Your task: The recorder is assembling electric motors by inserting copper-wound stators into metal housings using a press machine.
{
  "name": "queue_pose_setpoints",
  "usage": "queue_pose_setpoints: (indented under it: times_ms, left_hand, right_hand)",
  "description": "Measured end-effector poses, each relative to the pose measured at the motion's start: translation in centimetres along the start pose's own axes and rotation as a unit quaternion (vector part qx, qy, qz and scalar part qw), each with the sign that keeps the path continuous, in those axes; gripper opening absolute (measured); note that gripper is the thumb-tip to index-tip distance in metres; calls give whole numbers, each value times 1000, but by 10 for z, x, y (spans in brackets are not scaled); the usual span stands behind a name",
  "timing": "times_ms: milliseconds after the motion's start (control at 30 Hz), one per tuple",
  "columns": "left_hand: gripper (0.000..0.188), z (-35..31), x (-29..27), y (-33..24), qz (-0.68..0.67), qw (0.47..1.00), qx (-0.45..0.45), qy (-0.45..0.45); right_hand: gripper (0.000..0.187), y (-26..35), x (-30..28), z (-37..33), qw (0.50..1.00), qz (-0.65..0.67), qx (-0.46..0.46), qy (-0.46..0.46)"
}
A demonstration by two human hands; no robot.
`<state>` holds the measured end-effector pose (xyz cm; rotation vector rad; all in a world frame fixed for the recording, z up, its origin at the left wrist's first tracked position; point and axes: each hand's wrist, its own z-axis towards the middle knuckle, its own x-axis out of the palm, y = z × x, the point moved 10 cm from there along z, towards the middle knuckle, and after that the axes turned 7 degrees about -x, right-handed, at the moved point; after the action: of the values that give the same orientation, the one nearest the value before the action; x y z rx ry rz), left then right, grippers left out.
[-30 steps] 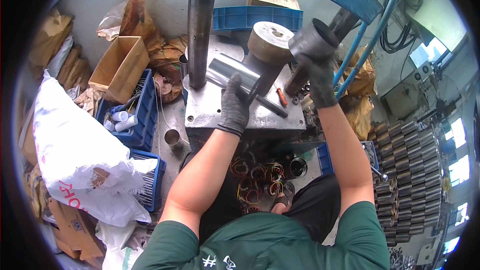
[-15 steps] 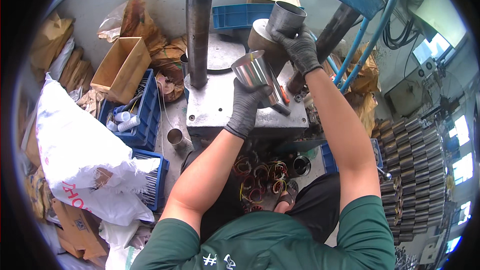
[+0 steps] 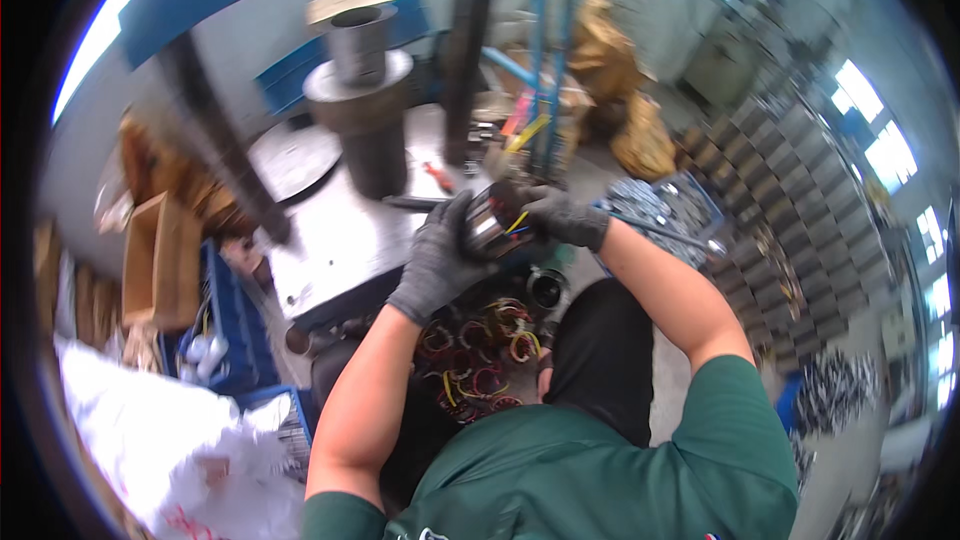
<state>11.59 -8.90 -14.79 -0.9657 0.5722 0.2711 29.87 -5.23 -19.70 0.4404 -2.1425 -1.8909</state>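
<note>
Between my gloved hands, over the near right corner of the press table [image 3: 340, 265], is a shiny metal cylinder [image 3: 487, 225]. Yellow and blue wires show at its right end. My left hand [image 3: 437, 258] is closed round its left side. The gloved fingers of my right hand [image 3: 565, 217] are bent against its right end by the wires; blur hides their exact grip. A grey metal sleeve [image 3: 362, 48] stands upright on a flanged round block [image 3: 358, 100] behind, with neither hand on it. Next to my left hand lies a dark bar [image 3: 415, 203] on the table.
Several wound coils with coloured wires [image 3: 480, 350] lie on the floor between my legs. Dark press posts [image 3: 225, 140] rise from the table. A bin of metal parts [image 3: 660, 205] is at right, before stacked metal cylinders [image 3: 790, 200]. A wooden box [image 3: 163, 260] and white sack [image 3: 150, 430] are left.
My right hand has left the grey sleeve, which stands on the flanged block. Both hands have come together at the shiny cylinder, lower and nearer me. The view has turned right.
</note>
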Motion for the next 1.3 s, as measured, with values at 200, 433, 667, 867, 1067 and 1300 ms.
queue_pose_setpoints:
  times_ms: [200,433,667,867,1067,1300]
  left_hand:
    - [59,-13,32,13,3,998,9,66]
    - [50,-25,57,50,-133,968,-142,155]
    - [50,-74,74,49,-120,955,-137,234]
    - [48,-125,138,51,59,917,-27,393]
    - [45,-126,142,56,161,891,-61,419]
    - [46,-116,143,82,158,883,-159,413]
  right_hand:
    - [37,-109,-107,-86,983,-120,127,-55]
    - [23,-321,-232,-278,880,-111,278,-368]
    - [16,-508,-168,-495,677,235,279,-640]
    - [15,-615,-149,-629,552,301,251,-736]
    - [18,-577,-165,-577,525,350,205,-749]
    - [15,-510,-300,-557,541,280,91,-788]
